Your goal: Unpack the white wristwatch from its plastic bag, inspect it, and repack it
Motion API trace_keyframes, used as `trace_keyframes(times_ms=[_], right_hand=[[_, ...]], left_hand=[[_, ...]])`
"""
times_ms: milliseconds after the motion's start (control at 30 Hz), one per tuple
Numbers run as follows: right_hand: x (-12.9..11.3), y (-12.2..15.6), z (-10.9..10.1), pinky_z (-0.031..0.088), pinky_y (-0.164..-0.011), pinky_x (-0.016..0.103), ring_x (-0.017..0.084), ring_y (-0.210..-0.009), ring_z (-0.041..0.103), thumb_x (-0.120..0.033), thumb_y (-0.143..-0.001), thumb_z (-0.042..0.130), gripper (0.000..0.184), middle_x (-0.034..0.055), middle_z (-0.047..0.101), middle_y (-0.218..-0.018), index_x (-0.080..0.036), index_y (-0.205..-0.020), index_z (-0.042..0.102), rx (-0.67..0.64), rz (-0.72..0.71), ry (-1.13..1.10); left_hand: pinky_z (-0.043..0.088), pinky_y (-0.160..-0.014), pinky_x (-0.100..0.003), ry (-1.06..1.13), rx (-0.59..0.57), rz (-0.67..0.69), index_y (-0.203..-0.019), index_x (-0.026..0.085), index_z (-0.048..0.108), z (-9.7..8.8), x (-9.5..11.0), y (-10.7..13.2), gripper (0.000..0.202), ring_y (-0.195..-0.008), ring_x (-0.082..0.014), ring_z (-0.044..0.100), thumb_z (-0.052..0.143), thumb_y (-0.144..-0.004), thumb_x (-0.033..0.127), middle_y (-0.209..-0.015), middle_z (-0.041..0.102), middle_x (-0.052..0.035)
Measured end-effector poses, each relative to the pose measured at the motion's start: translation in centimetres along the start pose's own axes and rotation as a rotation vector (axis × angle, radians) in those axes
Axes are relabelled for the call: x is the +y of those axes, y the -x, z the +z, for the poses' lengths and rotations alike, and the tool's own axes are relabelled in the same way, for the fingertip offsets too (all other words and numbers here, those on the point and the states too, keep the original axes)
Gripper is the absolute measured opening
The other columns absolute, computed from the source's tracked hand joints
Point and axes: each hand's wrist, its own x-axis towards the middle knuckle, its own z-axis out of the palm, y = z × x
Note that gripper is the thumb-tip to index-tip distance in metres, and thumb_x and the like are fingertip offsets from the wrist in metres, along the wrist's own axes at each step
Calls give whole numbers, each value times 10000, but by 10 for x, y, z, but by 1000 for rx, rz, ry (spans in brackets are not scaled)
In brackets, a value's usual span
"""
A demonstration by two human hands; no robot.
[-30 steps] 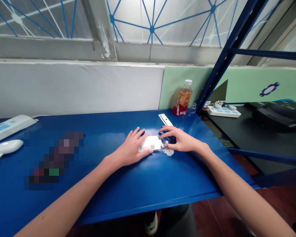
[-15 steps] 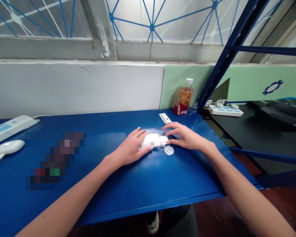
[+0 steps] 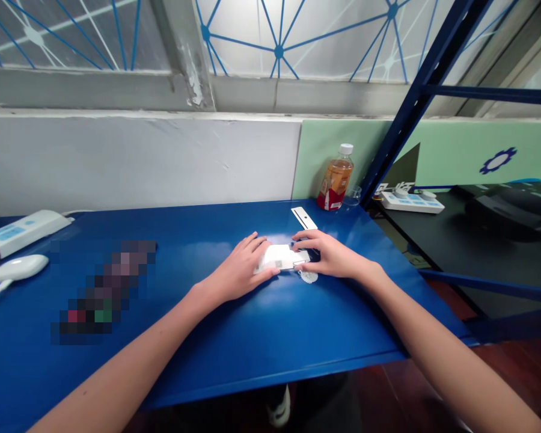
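A small white packet point(image 3: 277, 257), washed out by glare, lies on the blue desk. My left hand point(image 3: 244, 264) grips its left end, with the thumb along the near edge and the fingers over the far side. At the other end, my right hand point(image 3: 327, 252) has its fingers curved over the far side and its thumb at the near corner, touching the packet. A round, white, scalloped tag point(image 3: 309, 277) lies by the right thumb. Beyond the right fingers is a white card-like strip point(image 3: 303, 218) with a dark line.
A bottle of amber drink point(image 3: 336, 179) stands at the back right beside a blue frame post point(image 3: 415, 102). On the left lie a blurred-out phone-like object point(image 3: 112, 282), a white mouse-shaped device point(image 3: 20, 268) and a white power strip point(image 3: 22, 233).
My right hand has shifted a little left and down, closing in over the packet's right end and partly covering the round tag. My left hand stays where it was.
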Motion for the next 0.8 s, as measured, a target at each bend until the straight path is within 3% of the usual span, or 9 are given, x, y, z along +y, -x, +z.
trace_keyframes(times_ms=[200,467,600,800], right_hand=[[-5,3,-15,501,-938,417,282,-1068,616,-280,-718,755,237,103,665,-1124,-205,-937,703,-11,24,50],[-4,3,-6,474,-994,433,293,-1171,581,-345,-797,727,319,137,580,-1286,-207,-1080,675,-34,30,2],[-6,2,-7,488,-965,406,286,-1148,601,-330,-841,686,264,137,593,-1295,-192,-1066,685,-50,17,26],[-2,5,-21,506,-763,334,232,-881,675,-295,-914,553,240,84,730,-998,-190,-1081,691,2,63,35]], left_hand=[[289,-1141,-494,-26,-8,-9,-1413,129,426,0,-1,-1,681,-1456,-348,251,463,-931,610,-1508,411,-193],[306,-1128,-505,-8,-7,-11,-1422,146,413,-1,-2,0,723,-1454,-358,250,522,-895,630,-1513,404,-191],[303,-1130,-506,-21,-3,-8,-1407,142,434,-1,-2,0,717,-1452,-361,253,535,-889,627,-1500,420,-194],[308,-1132,-497,-11,17,4,-1403,136,446,0,-2,0,690,-1446,-357,271,528,-905,607,-1493,430,-192]])
